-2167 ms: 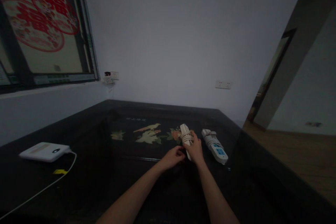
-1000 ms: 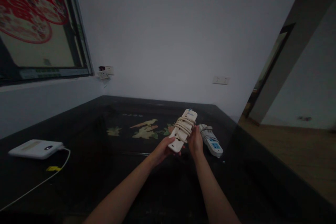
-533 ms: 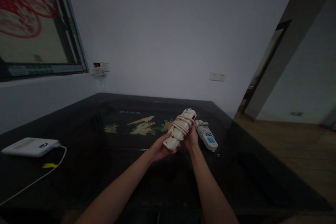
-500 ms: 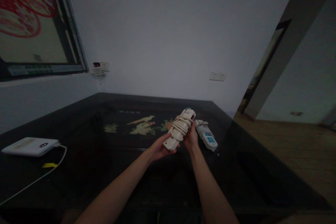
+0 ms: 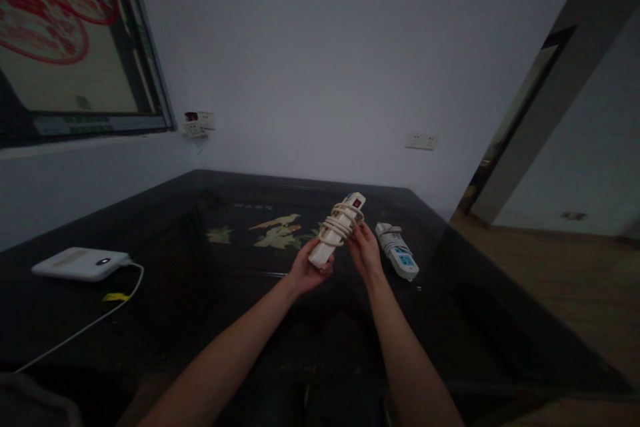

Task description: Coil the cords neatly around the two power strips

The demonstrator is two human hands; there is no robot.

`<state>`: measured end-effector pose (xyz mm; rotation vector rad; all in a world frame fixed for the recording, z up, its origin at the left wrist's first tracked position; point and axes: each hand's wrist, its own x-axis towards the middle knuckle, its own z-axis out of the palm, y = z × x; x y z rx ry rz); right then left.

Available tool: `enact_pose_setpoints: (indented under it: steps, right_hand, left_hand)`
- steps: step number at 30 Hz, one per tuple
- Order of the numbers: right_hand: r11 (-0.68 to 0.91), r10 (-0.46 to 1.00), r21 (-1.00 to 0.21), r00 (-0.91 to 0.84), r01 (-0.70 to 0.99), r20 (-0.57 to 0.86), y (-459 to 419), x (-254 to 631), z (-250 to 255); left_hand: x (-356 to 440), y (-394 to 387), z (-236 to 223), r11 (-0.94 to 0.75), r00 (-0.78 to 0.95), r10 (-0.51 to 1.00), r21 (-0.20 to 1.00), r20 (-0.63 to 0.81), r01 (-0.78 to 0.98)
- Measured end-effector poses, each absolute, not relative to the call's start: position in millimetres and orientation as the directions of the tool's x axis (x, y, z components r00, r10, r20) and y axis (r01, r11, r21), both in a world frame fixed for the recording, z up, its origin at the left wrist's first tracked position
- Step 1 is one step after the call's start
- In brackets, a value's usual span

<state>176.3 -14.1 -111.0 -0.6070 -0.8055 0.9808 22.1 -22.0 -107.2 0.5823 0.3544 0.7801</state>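
Over a dark table [image 5: 210,320] I hold up a cream power strip [image 5: 338,229] with its cord wound round the middle and a red switch at the far end. My left hand [image 5: 306,271] grips its near end from below. My right hand [image 5: 365,253] touches the wound cord on the strip's right side, fingers curled. A second power strip [image 5: 399,251], white with blue sockets and its own wrapped cord, lies flat on the table just right of my right hand.
A white flat device [image 5: 83,263] with a white cable and yellow tag [image 5: 115,296] sits at the table's left. Wall sockets [image 5: 421,141] are on the back wall, a window [image 5: 60,60] with red decorations at left, and a doorway and wooden floor [image 5: 560,280] to the right.
The cream power strip was lifted off the table and tilted up between both hands. My left hand moved under its near end; my right hand shifted to the cord.
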Motion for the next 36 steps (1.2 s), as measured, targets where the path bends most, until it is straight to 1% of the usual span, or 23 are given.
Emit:
enact_pose_setpoints:
  steps: [5,13,20,30,36]
  right_hand:
    - [0.454,0.886,-0.749,0.334,-0.482,0.322,-12.1,178.2,-113.4]
    - [0.469,0.874,-0.737,0.378,-0.486,0.307,-8.6,178.5,-117.1]
    - [0.476,0.866,-0.735,0.404,-0.483,0.295,-8.4,177.6,-116.9]
    - [0.472,0.869,-0.728,0.404,-0.498,0.286,-9.3,177.4,-119.0]
    - [0.466,0.872,-0.742,0.396,-0.482,0.29,-12.2,171.1,-120.1]
  left_hand:
    - [21.4,-20.9,-107.0,0.589,0.677,0.73,0.589,-0.094,-0.553]
    - [24.1,-18.2,-116.0,0.595,0.672,0.731,0.592,-0.117,-0.544]
    - [27.1,-20.3,-114.7,0.593,0.663,0.739,0.584,-0.122,-0.554]
    - [29.4,-26.4,-113.6,0.605,0.654,0.738,0.589,-0.164,-0.535]
    - [22.0,-34.0,-115.4,0.618,0.642,0.744,0.559,-0.186,-0.553]
